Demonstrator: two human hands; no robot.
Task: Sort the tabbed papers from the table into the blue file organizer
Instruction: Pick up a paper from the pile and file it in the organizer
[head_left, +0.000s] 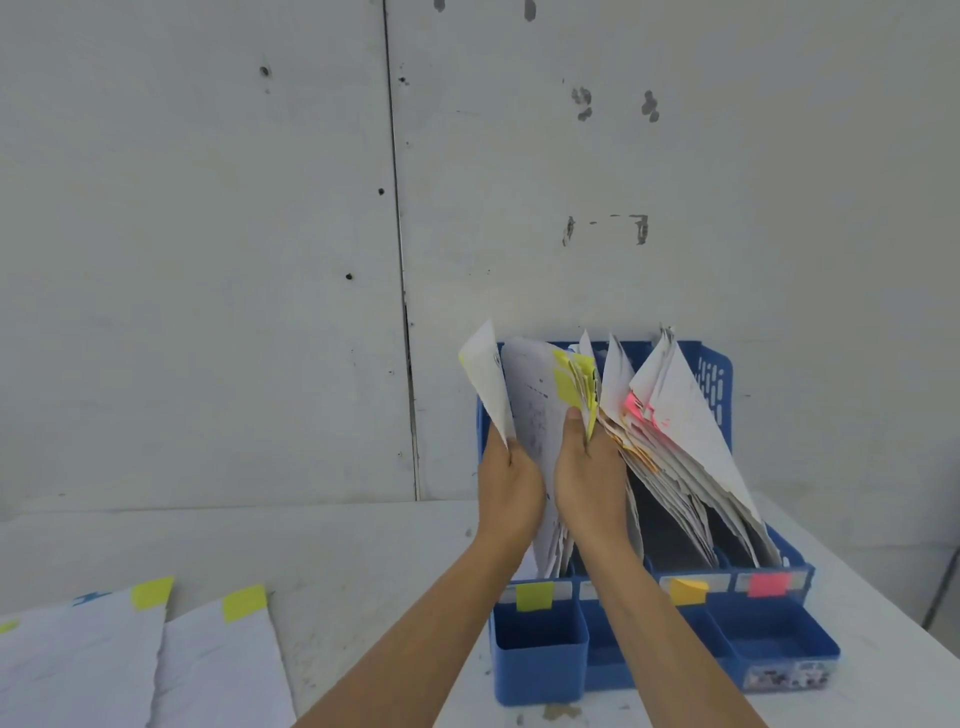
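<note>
Tabbed white papers with yellow sticky tabs (218, 654) lie near left on the white table (363, 561), cut off by the frame edge. Right of them, the left hand (506, 483) pinches a single white sheet (485, 374) upright. The right hand (589, 478) grips a yellow-tabbed sheaf (571, 384) standing in the leftmost slot of the blue plastic file organizer (540, 670), with most of its fingers hidden behind paper. Pink-tabbed sheets (691, 431) lean in the rightmost slot.

I log the file organizer (540, 660) at 4 o'clock as moulded blue plastic: smooth, with a faint sheen and a slotted side wall. The papers (691, 431) in it are thin matt paper, creased, with ragged edges. Sheets (78, 670) at 7 o'clock: same matt paper, wrinkled. Table (363, 545): white, matt, scuffed, speckled. Wall (208, 208) at 12 o'clock: matt pale panels, chipped in spots.
</note>
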